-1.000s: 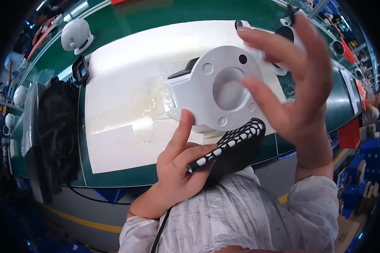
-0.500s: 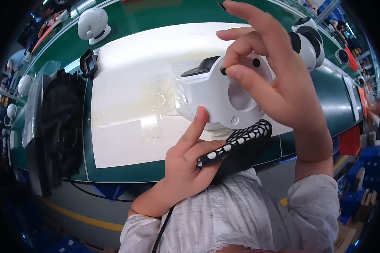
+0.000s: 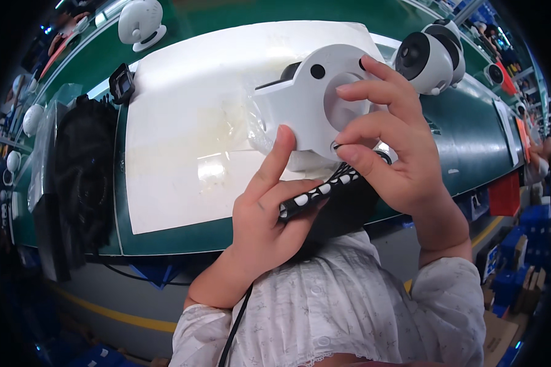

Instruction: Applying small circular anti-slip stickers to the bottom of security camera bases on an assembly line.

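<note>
A white plastic housing with a ring-shaped end and a round opening stands tilted on the white board. One black round pad sits on its ring face; another is partly behind my right fingers. My right hand pinches a small dark round pad between thumb and index finger, at a lower recess of the ring. My left hand grips a bent black sheet with rows of white round spots. One finger of that hand rests against the housing's lower left side.
A white board covers part of the green table. At left lie a black cloth bag and clear plastic wrapping. White round devices stand at the back left, with black-and-white ones at the back right. A red bin is at right.
My right hand has moved from the ring's upper left pad down to a lower recess, which was bare before. The upper left pad now sits uncovered. My left hand keeps hold of the sheet.
</note>
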### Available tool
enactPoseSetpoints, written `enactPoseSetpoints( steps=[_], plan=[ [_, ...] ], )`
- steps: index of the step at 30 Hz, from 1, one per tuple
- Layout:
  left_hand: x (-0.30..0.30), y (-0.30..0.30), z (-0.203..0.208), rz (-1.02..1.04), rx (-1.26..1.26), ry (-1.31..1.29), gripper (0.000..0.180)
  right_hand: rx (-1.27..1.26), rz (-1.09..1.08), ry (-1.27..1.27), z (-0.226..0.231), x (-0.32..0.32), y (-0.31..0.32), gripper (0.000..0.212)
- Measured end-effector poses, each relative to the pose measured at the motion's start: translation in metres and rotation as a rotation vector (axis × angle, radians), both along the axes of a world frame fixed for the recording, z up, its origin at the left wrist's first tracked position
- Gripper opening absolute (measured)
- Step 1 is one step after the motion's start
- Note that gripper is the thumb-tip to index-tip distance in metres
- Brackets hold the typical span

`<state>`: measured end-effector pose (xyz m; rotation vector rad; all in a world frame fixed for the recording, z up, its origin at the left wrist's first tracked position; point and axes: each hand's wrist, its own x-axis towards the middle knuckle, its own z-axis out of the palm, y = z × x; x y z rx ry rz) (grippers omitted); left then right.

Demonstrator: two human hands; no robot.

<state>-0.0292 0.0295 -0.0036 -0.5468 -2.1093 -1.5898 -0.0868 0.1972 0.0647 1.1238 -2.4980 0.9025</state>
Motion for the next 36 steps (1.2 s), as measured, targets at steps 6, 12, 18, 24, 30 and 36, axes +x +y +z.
enactPoseSetpoints(
  steps=[6,12,18,24,30,36],
  plan=[
    [-0.001,0.001,-0.002,-0.003,0.033,0.024,0.023,0.386,-0.169,0.392,0.009,0.018,-0.001,0.019],
    [-0.002,-0.001,-0.003,-0.027,0.044,0.012,0.025,0.591,-0.177,0.444,0.007,0.038,0.001,0.064],
    [0.002,-0.003,-0.007,-0.030,0.043,0.017,0.025,0.359,-0.171,0.285,0.016,0.028,0.009,0.048],
    [-0.001,-0.001,-0.008,-0.046,0.080,0.037,0.025,0.200,0.030,0.367,-0.008,0.026,0.001,0.016],
    [0.001,-0.001,-0.005,-0.077,0.131,-0.002,0.024,0.089,0.024,0.715,-0.039,0.027,0.004,0.024],
    [0.003,-0.002,-0.006,-0.046,0.101,-0.075,0.021,-0.153,-0.024,0.562,-0.034,0.023,0.012,0.012]
  ],
)
